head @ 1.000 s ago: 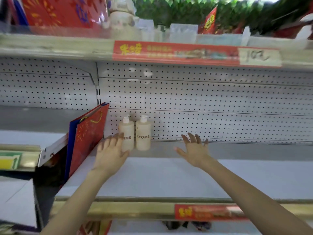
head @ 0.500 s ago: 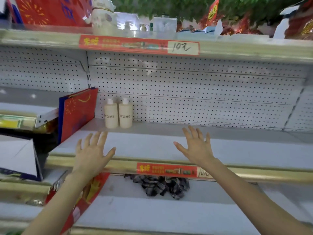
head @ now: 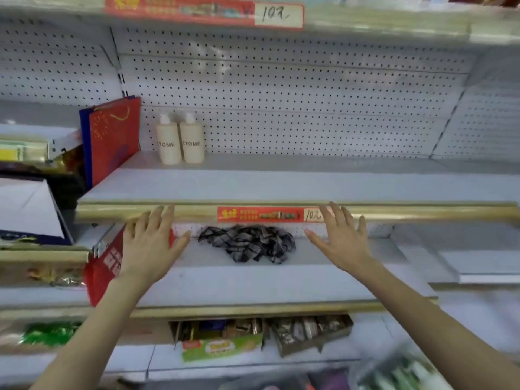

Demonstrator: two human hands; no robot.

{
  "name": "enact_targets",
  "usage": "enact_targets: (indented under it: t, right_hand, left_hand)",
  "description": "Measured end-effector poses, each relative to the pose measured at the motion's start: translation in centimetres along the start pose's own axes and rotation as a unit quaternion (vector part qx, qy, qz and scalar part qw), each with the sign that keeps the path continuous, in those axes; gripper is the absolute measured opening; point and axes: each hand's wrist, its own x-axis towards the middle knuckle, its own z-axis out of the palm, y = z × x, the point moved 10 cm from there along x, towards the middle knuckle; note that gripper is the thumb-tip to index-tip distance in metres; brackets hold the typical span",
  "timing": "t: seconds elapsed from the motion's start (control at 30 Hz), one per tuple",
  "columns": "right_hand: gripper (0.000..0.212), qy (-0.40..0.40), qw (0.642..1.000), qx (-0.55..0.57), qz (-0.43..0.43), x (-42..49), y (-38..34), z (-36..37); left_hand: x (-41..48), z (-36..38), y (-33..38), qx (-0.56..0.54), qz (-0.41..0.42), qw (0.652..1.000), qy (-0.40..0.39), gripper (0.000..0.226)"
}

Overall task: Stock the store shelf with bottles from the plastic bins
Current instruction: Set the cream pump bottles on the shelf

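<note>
- Nearest, low down: a green box (head: 222, 349), blurred.
- Farther, at left: left hand (head: 149, 249), fingers straight and spread wide, holding nothing, raised before the middle shelf (head: 253, 280).
- At right, level with it: right hand (head: 340, 240), fingers likewise wide, holding nothing.
- Between the hands, farther back: a crumpled plaid cloth (head: 247, 243) on the middle shelf.
- Above that: a red price strip (head: 270, 214) on the gold edge of the upper shelf (head: 309, 184).
- Farthest, at the left of that shelf: two cream bottles (head: 168, 144), upright, touching side by side, against the pegboard (head: 281, 94), just right of a leaning red gift bag (head: 115, 139).
</note>
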Motion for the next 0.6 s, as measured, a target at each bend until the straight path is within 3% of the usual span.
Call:
enact_targets:
  t: [0.27,0.6]
  right_hand:
    - [0.072,-0.071,0.997,-0.036,0.005,-7.8,2.6,6.2]
    - [0.074,-0.149,0.987,-0.059,0.001,-11.3,10.8,12.6]
  left_hand:
    - [-7.7,7.6,3.8,-0.037,0.009,0.993,-0.111,0.069]
    - [-13.1,13.4,12.2,-0.027,0.022,0.984,-0.175,0.069]
